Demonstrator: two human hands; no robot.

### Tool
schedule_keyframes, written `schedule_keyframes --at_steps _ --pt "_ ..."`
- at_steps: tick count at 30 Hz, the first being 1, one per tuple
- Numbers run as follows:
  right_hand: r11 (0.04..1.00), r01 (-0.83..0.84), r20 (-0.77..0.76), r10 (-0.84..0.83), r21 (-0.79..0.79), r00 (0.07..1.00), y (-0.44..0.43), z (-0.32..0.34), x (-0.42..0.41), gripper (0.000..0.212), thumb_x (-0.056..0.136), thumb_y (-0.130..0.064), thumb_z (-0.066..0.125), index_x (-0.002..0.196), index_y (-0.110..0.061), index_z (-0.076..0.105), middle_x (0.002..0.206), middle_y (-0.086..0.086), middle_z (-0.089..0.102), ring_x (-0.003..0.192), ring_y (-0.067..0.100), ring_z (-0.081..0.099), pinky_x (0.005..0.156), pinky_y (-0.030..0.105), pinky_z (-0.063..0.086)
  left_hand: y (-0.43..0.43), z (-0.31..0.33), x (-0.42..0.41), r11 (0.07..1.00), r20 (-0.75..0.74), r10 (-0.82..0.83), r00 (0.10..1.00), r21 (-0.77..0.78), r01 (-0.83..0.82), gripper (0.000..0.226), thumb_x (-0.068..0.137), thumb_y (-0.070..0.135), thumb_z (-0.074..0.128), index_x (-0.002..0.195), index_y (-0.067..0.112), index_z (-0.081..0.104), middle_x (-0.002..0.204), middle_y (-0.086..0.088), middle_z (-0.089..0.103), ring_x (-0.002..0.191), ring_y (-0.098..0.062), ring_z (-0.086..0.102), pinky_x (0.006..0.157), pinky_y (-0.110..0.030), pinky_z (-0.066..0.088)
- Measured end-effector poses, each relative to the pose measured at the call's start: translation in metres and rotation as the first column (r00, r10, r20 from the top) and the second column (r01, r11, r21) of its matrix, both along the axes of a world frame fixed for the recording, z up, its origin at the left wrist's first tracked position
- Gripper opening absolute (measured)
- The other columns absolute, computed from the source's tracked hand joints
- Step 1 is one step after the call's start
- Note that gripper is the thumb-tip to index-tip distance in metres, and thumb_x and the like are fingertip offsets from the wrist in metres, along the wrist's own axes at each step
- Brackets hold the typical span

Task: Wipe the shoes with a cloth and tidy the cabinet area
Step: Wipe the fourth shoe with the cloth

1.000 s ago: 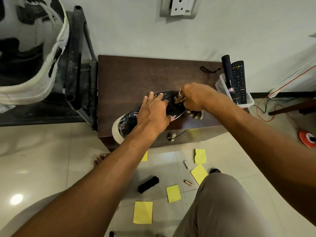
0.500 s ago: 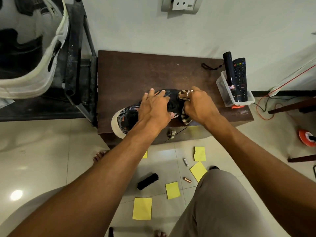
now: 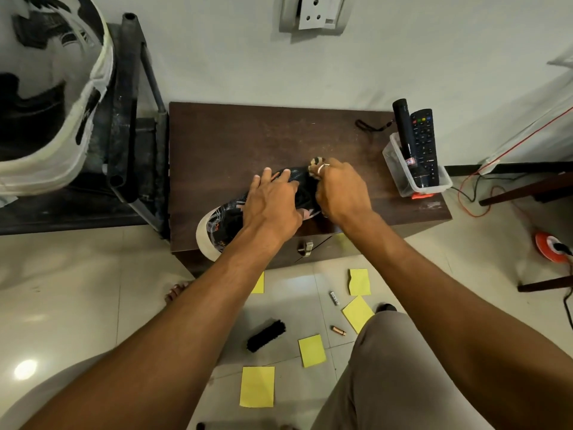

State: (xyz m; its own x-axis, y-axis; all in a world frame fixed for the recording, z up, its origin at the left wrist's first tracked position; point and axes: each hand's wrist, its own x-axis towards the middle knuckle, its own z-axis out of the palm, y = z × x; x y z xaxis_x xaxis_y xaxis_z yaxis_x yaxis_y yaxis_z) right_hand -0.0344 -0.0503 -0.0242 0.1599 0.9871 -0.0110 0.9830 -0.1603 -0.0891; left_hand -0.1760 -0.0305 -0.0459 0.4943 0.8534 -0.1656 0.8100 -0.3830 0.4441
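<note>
A dark patterned shoe (image 3: pixel 221 220) with a white toe cap lies on the brown cabinet top (image 3: pixel 248 141), its toe over the front edge. My left hand (image 3: pixel 269 206) rests flat on the middle of the shoe with straight fingers. My right hand (image 3: pixel 341 193) grips a striped cloth (image 3: pixel 315 161) against the shoe's heel end; only a small tuft of the cloth shows above my fingers.
A clear tub (image 3: pixel 415 175) with a remote and a black cylinder stands at the cabinet's right end, a black strap (image 3: pixel 369 125) near it. On the floor lie several yellow sticky notes (image 3: pixel 257 386), a black brush (image 3: pixel 266 335) and two batteries (image 3: pixel 338 330). A black rack (image 3: pixel 130 119) stands left.
My right hand moved with the cloth from the shoe's near side up toward its far heel end. My left hand stayed on the shoe.
</note>
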Motion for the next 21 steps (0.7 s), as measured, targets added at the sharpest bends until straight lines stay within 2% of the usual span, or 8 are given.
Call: schedule_keyframes --at_steps 3,5,7,9,12,15,18,21 --pt "0.999 0.015 0.020 -0.014 -0.029 1.000 -0.003 -0.007 -0.012 0.020 0.091 -0.008 0.063 0.109 -0.010 0.072 0.111 0.011 0.066 0.096 0.031 0.066 0.076 0.039 0.055 0.001 -0.001 0.001 1.000 -0.015 0.000 1.000 0.007 0.000 0.063 0.091 0.047 0.069 0.146 0.020 0.051 0.163 -0.003 0.033 0.152 -0.033 0.019 0.126 -0.046 0.012" --pt "0.993 0.021 -0.128 -0.035 -0.114 0.991 -0.004 0.000 -0.008 0.022 0.088 -0.006 0.061 0.104 -0.012 0.074 0.104 0.011 0.070 0.089 0.030 0.069 0.074 0.037 0.058 0.002 -0.001 0.002 1.000 -0.018 -0.008 1.000 0.012 0.009 0.065 0.091 0.047 0.069 0.146 0.020 0.051 0.163 -0.004 0.033 0.152 -0.033 0.019 0.126 -0.046 0.012" --pt "0.972 0.034 -0.367 -0.120 -0.232 0.923 -0.001 0.014 0.007 0.029 0.089 -0.004 0.055 0.103 -0.016 0.077 0.099 0.007 0.074 0.085 0.020 0.069 0.069 0.030 0.056 0.001 -0.002 0.002 1.000 -0.019 -0.008 1.000 0.006 0.008 0.067 0.090 0.049 0.069 0.147 0.020 0.050 0.163 -0.004 0.032 0.152 -0.033 0.019 0.125 -0.046 0.012" --pt "0.975 0.058 -0.471 -0.155 -0.214 0.869 0.001 0.024 0.018 0.030 0.091 -0.003 0.053 0.105 -0.016 0.077 0.103 0.004 0.075 0.087 0.013 0.068 0.065 0.020 0.048 0.002 -0.003 0.000 1.000 -0.010 -0.010 1.000 0.012 0.010 0.067 0.090 0.050 0.068 0.147 0.020 0.049 0.163 -0.004 0.033 0.151 -0.032 0.020 0.125 -0.046 0.014" --pt "0.997 0.065 -0.190 -0.054 0.049 0.980 0.000 0.009 0.016 0.033 0.094 -0.007 0.054 0.120 -0.019 0.071 0.118 0.006 0.072 0.101 0.024 0.065 0.076 0.034 0.054 0.001 -0.003 0.000 1.000 -0.011 -0.008 1.000 0.023 0.008 0.066 0.091 0.050 0.068 0.147 0.020 0.050 0.162 -0.004 0.034 0.150 -0.032 0.022 0.125 -0.046 0.015" --pt "1.000 -0.023 -0.004 0.023 -0.010 1.000 -0.008 -0.013 0.001 0.032 0.095 -0.010 0.059 0.125 -0.020 0.067 0.121 0.006 0.067 0.105 0.028 0.060 0.081 0.044 0.056 0.001 -0.005 0.002 0.999 -0.024 -0.011 1.000 0.030 0.012 0.067 0.091 0.051 0.067 0.147 0.019 0.050 0.162 -0.004 0.034 0.151 -0.033 0.021 0.125 -0.047 0.015" --pt "0.994 -0.012 -0.053 0.006 -0.112 0.999 -0.003 -0.005 0.002 0.028 0.091 -0.010 0.059 0.116 -0.015 0.072 0.112 0.010 0.070 0.097 0.031 0.067 0.082 0.042 0.058 0.001 -0.003 0.003 1.000 -0.034 -0.012 0.999 0.019 0.012 0.068 0.091 0.051 0.068 0.147 0.019 0.049 0.163 -0.004 0.033 0.152 -0.033 0.019 0.126 -0.046 0.013" --pt "0.933 -0.072 -0.228 -0.012 -0.353 0.973 0.006 0.020 0.017 0.038 0.088 -0.007 0.053 0.115 -0.021 0.076 0.105 0.010 0.074 0.088 0.025 0.069 0.080 0.039 0.059 0.000 -0.002 0.002 1.000 -0.029 -0.011 1.000 0.009 0.011 0.066 0.091 0.050 0.068 0.147 0.020 0.050 0.162 -0.004 0.034 0.152 -0.032 0.019 0.125 -0.046 0.013"
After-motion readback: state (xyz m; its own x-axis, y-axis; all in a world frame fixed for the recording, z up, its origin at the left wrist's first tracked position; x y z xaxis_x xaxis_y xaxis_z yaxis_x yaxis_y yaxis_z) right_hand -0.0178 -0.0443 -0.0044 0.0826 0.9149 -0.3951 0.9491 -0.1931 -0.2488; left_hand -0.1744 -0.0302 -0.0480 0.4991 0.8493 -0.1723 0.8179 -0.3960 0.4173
